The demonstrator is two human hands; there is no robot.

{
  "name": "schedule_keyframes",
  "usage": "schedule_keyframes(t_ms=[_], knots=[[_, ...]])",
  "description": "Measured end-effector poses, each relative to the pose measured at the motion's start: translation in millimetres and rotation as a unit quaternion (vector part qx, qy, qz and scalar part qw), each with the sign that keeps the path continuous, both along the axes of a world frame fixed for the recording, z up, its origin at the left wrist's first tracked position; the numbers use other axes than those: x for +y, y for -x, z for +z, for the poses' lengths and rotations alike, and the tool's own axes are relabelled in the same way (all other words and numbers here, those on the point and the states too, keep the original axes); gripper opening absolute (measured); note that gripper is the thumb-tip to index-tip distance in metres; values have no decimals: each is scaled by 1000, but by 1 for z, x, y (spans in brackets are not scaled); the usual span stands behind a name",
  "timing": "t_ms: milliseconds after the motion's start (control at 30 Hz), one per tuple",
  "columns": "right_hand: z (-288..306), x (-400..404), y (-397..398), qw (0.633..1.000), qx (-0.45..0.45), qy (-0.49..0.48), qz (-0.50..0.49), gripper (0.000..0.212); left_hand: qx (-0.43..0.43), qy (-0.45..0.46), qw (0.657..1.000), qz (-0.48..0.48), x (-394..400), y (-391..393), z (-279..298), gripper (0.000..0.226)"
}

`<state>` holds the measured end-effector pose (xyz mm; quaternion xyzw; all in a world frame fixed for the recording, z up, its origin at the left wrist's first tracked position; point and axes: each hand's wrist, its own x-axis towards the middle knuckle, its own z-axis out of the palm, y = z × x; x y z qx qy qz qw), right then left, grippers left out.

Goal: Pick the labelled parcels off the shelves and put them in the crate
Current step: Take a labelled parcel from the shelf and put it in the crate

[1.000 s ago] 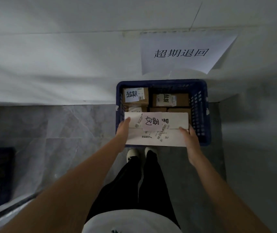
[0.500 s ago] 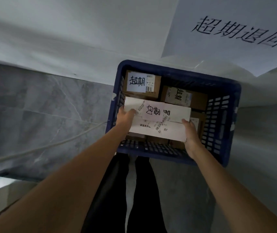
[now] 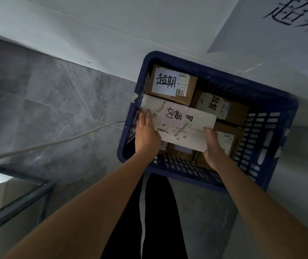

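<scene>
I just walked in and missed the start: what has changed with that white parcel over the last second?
The flat white cardboard parcel has gone from above the near rim of the blue plastic crate down inside it, onto the brown cardboard boxes. The view has closed in too. Unchanged: the left hand and right hand still grip its two ends, and the boxes have not shifted.

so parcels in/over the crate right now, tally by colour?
White: 1, the white box held by left hand and right hand inside the blue crate.
Brown cardboard: at least 4 visible, e.g. the back-left box; others lie partly hidden.
Total: at least 5.
</scene>
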<state>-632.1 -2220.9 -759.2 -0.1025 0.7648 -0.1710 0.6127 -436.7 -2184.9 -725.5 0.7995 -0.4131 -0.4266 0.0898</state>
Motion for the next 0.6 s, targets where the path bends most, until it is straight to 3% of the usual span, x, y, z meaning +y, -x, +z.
schedule_keyframes(t_ms=[133, 333, 433, 533, 600], knots=[[-2, 1, -1, 1000, 4, 1, 16, 55, -29, 3, 998, -49, 9, 3, 0, 74], [-4, 0, 2, 998, 27, -12, 60, 77, -35, 15, 999, -34, 6, 4, 5, 71], [2, 2, -2, 996, 57, -2, 72, 76, -29, 9, 998, -46, 5, 5, 10, 74], [18, 6, -6, 985, 104, 79, 113, 62, -45, 8, 996, -73, 7, 3, 17, 74], [32, 7, -6, 959, 138, 158, 190, 55, -58, 6, 995, -87, 8, 3, 25, 74]])
